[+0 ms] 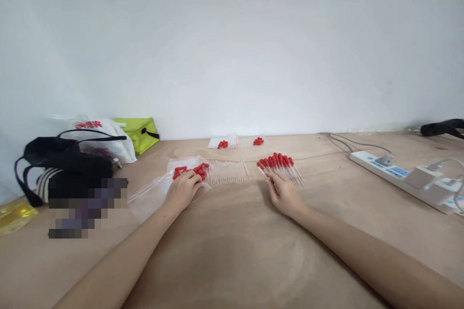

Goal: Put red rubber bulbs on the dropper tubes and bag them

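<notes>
My left hand (pixel 184 190) reaches into a pile of red rubber bulbs (pixel 181 169) lying on a clear plastic bag (pixel 155 198). Its fingers are curled together on a bulb at the near edge of the pile. To the right of that hand, clear glass tubes (pixel 228 173) lie side by side in a row. My right hand (pixel 284 194) pinches the glass end of a red-capped dropper (pixel 260 166), at the left end of a fanned row of assembled droppers (pixel 286 166). The fingertips are partly hidden.
At the back, near the wall, two small bags (pixel 237 142) hold red bulbs. A white power strip (pixel 384 167) with plugs and cables lies right. To the left are a black bag (pixel 72 164), a white plastic bag (pixel 108 130) and a lime-green box bag (pixel 136 133).
</notes>
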`<state>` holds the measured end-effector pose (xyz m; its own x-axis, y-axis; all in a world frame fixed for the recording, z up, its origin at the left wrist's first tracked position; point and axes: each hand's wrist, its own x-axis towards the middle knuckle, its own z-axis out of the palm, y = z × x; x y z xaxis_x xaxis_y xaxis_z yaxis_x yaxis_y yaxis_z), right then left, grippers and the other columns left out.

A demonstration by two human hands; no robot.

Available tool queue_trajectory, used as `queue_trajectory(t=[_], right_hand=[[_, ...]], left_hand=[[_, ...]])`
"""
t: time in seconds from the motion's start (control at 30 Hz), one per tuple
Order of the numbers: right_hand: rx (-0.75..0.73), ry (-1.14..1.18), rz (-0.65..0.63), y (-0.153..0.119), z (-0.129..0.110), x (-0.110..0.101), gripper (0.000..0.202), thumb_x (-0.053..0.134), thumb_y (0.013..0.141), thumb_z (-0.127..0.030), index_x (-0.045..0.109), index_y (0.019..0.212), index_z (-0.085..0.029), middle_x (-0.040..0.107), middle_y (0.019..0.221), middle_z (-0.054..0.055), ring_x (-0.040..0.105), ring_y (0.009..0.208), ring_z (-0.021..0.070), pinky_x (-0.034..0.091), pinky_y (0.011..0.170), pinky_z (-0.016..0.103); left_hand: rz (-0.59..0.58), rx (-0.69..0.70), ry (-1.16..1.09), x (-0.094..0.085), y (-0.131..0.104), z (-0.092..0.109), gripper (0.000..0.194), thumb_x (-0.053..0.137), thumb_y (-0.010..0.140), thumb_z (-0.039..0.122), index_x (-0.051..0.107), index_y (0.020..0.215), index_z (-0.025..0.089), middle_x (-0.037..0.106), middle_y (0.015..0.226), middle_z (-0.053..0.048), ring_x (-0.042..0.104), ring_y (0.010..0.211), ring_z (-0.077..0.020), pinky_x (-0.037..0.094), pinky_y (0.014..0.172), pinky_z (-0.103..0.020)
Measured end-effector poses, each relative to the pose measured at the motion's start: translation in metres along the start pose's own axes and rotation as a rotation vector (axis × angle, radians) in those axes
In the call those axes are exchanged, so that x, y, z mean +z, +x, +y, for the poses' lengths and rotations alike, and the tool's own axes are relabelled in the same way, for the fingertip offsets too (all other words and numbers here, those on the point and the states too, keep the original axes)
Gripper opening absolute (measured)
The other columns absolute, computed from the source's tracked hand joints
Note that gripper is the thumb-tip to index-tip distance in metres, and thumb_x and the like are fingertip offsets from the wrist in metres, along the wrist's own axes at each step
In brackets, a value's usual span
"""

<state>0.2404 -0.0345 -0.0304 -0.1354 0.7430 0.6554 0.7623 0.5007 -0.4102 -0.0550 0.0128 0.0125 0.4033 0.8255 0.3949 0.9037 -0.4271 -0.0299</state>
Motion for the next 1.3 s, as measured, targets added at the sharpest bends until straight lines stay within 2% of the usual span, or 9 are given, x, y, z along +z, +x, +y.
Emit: queue_trajectory(t=[0.13, 0.23, 0.33, 0.47, 0.53, 0.63, 0.77, 1.03, 1.3], right_hand=[[0.044, -0.015, 0.036, -0.004, 0.006, -0.009, 0.024, 0.035, 0.081, -0.020, 0.053, 0.097, -0.015, 0.056, 0.081, 0.009, 0.053, 0.075, 0.0190, 0.043, 0.069, 0.032], [0.033, 0.032, 0.047, 0.000, 0.002, -0.007, 0.021, 0.034, 0.082, -0.018, 0.052, 0.093, -0.015, 0.054, 0.081, 0.008, 0.052, 0.076, 0.0178, 0.042, 0.069, 0.030], [-0.023, 0.085, 0.015, 0.003, -0.006, -0.002, 0.019, 0.033, 0.083, -0.017, 0.050, 0.091, -0.017, 0.053, 0.082, 0.008, 0.051, 0.076, 0.0165, 0.042, 0.069, 0.029], [-0.115, 0.064, -0.109, 0.003, -0.017, 0.000, 0.018, 0.034, 0.085, -0.020, 0.051, 0.087, -0.018, 0.055, 0.080, 0.006, 0.051, 0.075, 0.0156, 0.039, 0.067, 0.027], [-0.155, 0.033, -0.165, 0.002, -0.020, -0.001, 0.017, 0.034, 0.085, -0.020, 0.052, 0.087, -0.018, 0.057, 0.080, 0.005, 0.052, 0.076, 0.0151, 0.036, 0.069, 0.028], [-0.194, -0.013, -0.218, 0.003, -0.022, -0.001, 0.017, 0.035, 0.085, -0.019, 0.052, 0.087, -0.018, 0.059, 0.078, 0.003, 0.052, 0.075, 0.0141, 0.033, 0.070, 0.028], [-0.224, -0.043, -0.259, 0.004, -0.025, -0.001, 0.018, 0.035, 0.086, -0.021, 0.053, 0.088, -0.019, 0.060, 0.078, 0.002, 0.052, 0.069, 0.0123, 0.030, 0.067, 0.027], [-0.234, -0.021, -0.286, 0.004, -0.025, -0.001, 0.021, 0.037, 0.086, -0.022, 0.057, 0.090, -0.020, 0.060, 0.076, 0.002, 0.052, 0.067, 0.0119, 0.029, 0.067, 0.027], [-0.322, 0.025, -0.360, 0.009, -0.021, -0.008, 0.022, 0.038, 0.086, -0.022, 0.060, 0.088, -0.023, 0.061, 0.073, -0.001, 0.053, 0.067, 0.0107, 0.026, 0.069, 0.028]], left_hand=[[0.098, 0.054, -0.020, -0.006, 0.001, 0.007, 0.017, 0.047, 0.080, 0.025, 0.057, 0.068, 0.019, 0.061, 0.081, -0.005, 0.053, 0.079, -0.0210, 0.039, 0.077, -0.033], [0.179, 0.069, -0.183, -0.005, -0.002, 0.024, 0.016, 0.042, 0.083, 0.025, 0.053, 0.074, 0.018, 0.060, 0.076, -0.004, 0.054, 0.076, -0.0192, 0.041, 0.072, -0.030], [0.090, 0.083, -0.400, 0.001, -0.007, 0.049, 0.014, 0.039, 0.085, 0.027, 0.049, 0.081, 0.018, 0.058, 0.067, 0.000, 0.056, 0.061, -0.0147, 0.041, 0.057, -0.024], [0.037, 0.145, -0.604, 0.011, -0.010, 0.078, 0.018, 0.048, 0.081, 0.031, 0.049, 0.093, 0.018, 0.061, 0.075, -0.001, 0.058, 0.067, -0.0145, 0.043, 0.060, -0.024], [0.006, 0.150, -0.632, 0.013, -0.010, 0.085, 0.016, 0.049, 0.080, 0.031, 0.052, 0.089, 0.018, 0.061, 0.075, -0.001, 0.058, 0.068, -0.0143, 0.043, 0.061, -0.023], [-0.031, 0.141, -0.638, 0.012, -0.009, 0.087, 0.016, 0.049, 0.080, 0.031, 0.056, 0.078, 0.017, 0.061, 0.069, 0.000, 0.056, 0.063, -0.0133, 0.042, 0.058, -0.023], [-0.036, 0.134, -0.655, 0.010, -0.008, 0.087, 0.016, 0.049, 0.079, 0.030, 0.057, 0.076, 0.016, 0.060, 0.066, 0.000, 0.055, 0.060, -0.0124, 0.041, 0.056, -0.022], [0.013, 0.124, -0.718, 0.008, -0.010, 0.088, 0.013, 0.050, 0.079, 0.028, 0.057, 0.082, 0.017, 0.061, 0.071, 0.000, 0.056, 0.065, -0.0124, 0.044, 0.060, -0.022], [-0.025, 0.292, -0.764, 0.005, -0.013, 0.087, 0.015, 0.048, 0.081, 0.023, 0.062, 0.082, 0.018, 0.064, 0.075, -0.003, 0.058, 0.068, -0.0132, 0.044, 0.064, -0.024]])
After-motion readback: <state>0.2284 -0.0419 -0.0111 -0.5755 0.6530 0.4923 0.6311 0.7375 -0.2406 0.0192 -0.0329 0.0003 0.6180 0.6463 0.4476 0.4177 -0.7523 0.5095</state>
